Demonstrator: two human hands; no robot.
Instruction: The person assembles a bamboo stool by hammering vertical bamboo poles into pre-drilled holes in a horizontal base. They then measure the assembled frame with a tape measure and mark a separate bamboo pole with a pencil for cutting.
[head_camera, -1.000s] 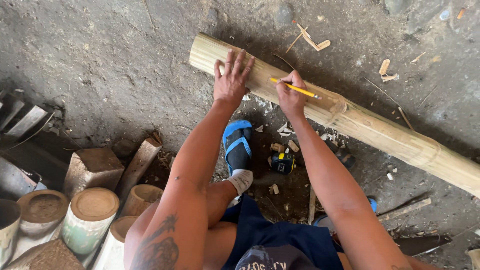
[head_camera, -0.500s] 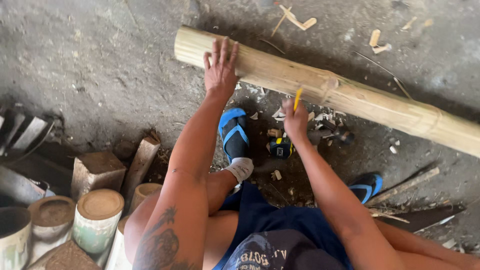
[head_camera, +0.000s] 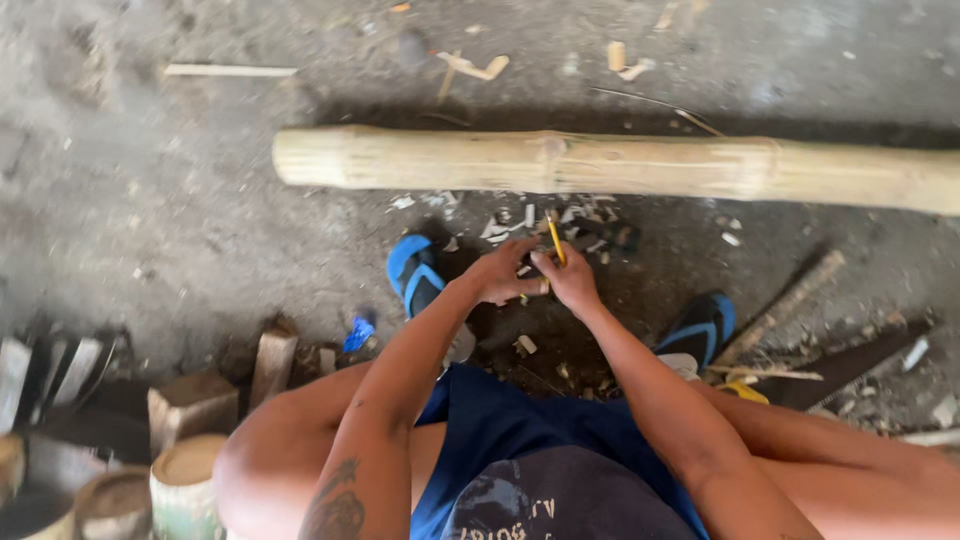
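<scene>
A long pale bamboo pole (head_camera: 620, 165) lies across the dirt floor in front of me. Both hands are pulled back from it and meet low between my feet. My right hand (head_camera: 572, 282) grips a yellow pencil (head_camera: 555, 240) that points up toward the pole. My left hand (head_camera: 497, 274) touches the right hand, its fingers curled around something small and dark that I cannot make out. Blue sandals (head_camera: 412, 275) are on my feet to either side of the hands.
Wood chips and shavings (head_camera: 560, 215) litter the ground under the pole. Cut bamboo sections (head_camera: 185, 475) and wood blocks (head_camera: 190, 400) stand at the lower left. A hand saw (head_camera: 840, 365) and a stick (head_camera: 780, 305) lie at the right. A thin splinter (head_camera: 230, 70) lies far left.
My left hand has let go of the bamboo pole and come down to meet the right hand. The right hand with the pencil has dropped away from the pole. The view has shifted.
</scene>
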